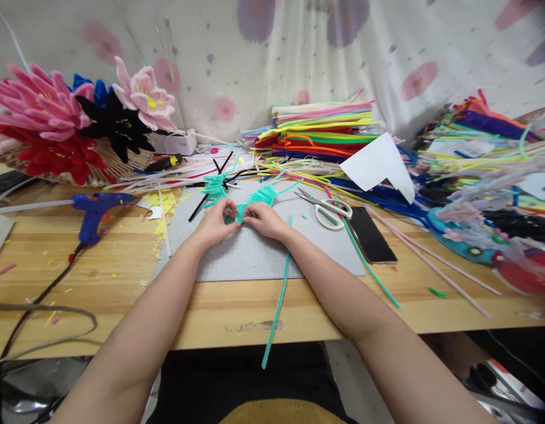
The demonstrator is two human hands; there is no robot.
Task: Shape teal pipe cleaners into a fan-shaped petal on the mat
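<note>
My left hand and my right hand meet over the grey cutting mat. Between them, the fingertips of both pinch a small teal pipe-cleaner piece. Just behind my right hand lies a teal wound pipe-cleaner shape. Another teal pipe-cleaner shape, with black pipe cleaners around it, is behind my left hand. A loose teal pipe cleaner runs under my right forearm and past the table's front edge. How the held piece joins the shapes is hidden by my fingers.
White-handled scissors and a black phone lie to the right. A blue glue gun with its cord stands at left, near fuzzy flowers. Bundles of coloured pipe cleaners and a white paper piece fill the back.
</note>
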